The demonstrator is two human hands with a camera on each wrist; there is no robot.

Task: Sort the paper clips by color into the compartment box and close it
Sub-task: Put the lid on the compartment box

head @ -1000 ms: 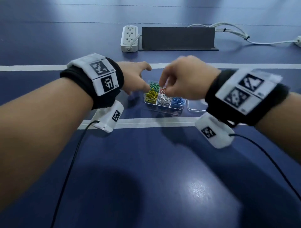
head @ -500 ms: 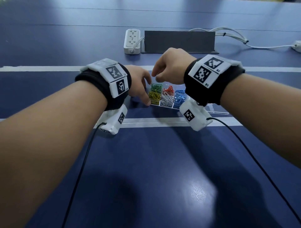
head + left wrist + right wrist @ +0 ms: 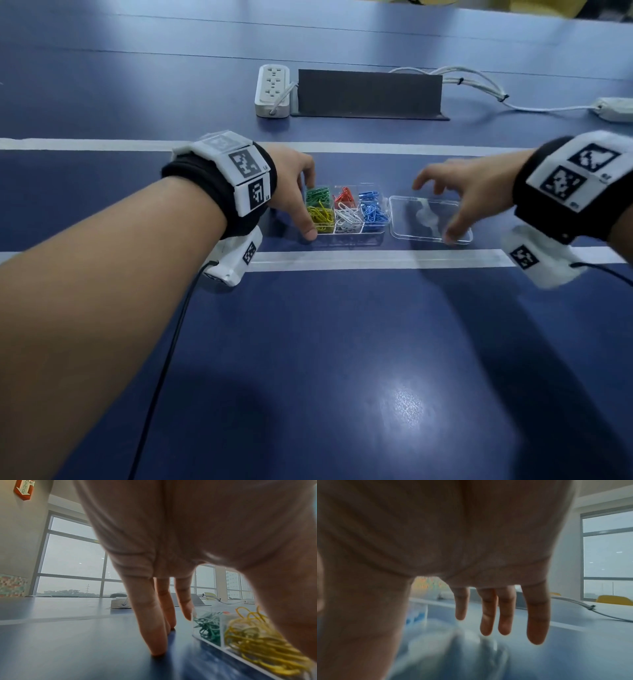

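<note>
One clear compartment box [image 3: 346,214] sits open on the table [image 3: 308,342], six compartments holding paper clips in five colors. The left hand [image 3: 291,192] braces its left side with straight fingers [image 3: 154,635]; the right hand [image 3: 459,195] hovers spread, grasping nothing, over the one lid [image 3: 430,219].

green clips [image 3: 318,196], red clips [image 3: 344,196], yellow clips [image 3: 321,218], white clips [image 3: 347,219], blue clips [image 3: 372,209]; navy table [image 3: 342,342].

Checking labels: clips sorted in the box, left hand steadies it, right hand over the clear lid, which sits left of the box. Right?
Not quite: in the head view the clear lid sits right of the box, not left. The rest holds.
</note>
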